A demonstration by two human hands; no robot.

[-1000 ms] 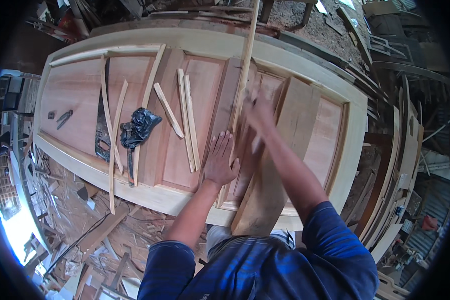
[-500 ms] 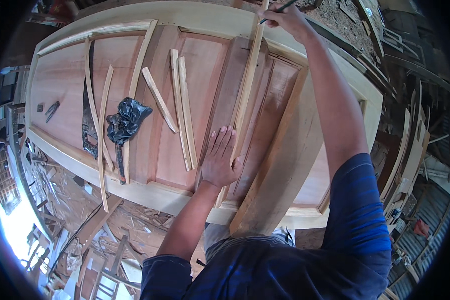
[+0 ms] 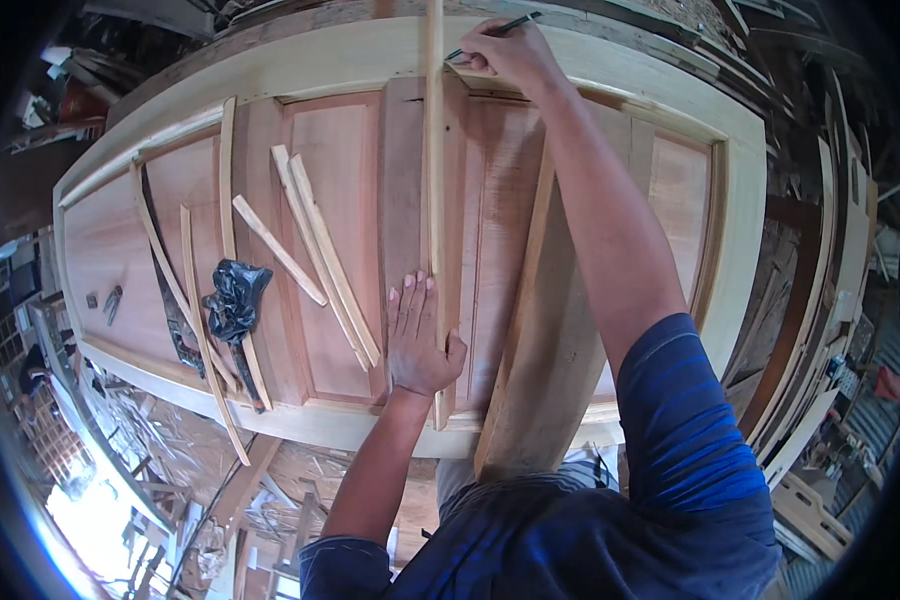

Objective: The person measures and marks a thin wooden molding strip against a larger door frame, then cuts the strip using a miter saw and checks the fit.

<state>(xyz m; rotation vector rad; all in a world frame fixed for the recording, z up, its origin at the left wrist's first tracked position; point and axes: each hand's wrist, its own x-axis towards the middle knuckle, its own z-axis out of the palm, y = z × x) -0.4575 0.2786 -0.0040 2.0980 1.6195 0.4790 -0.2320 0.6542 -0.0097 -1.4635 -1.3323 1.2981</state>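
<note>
My left hand lies with its fingers stretched out over a long thin wooden strip, the thumb on the strip's right side. The strip runs across a panelled wooden door and sticks out past its far edge. At the far edge my right hand is closed around a dark pencil. The pencil's tip is just right of the strip; I cannot tell if it touches wood. To the right of my left hand, a thick wooden board lies across the door.
Left of my hand lie short wooden strips, a black plastic bag around a hammer-like tool, a handsaw and pliers. Wood scraps litter the ground at left. Stacked planks stand at right.
My right hand with the pencil has moved left and down, its tip now beside the strip. The view has shifted; my left hand stays flat on the strip.
</note>
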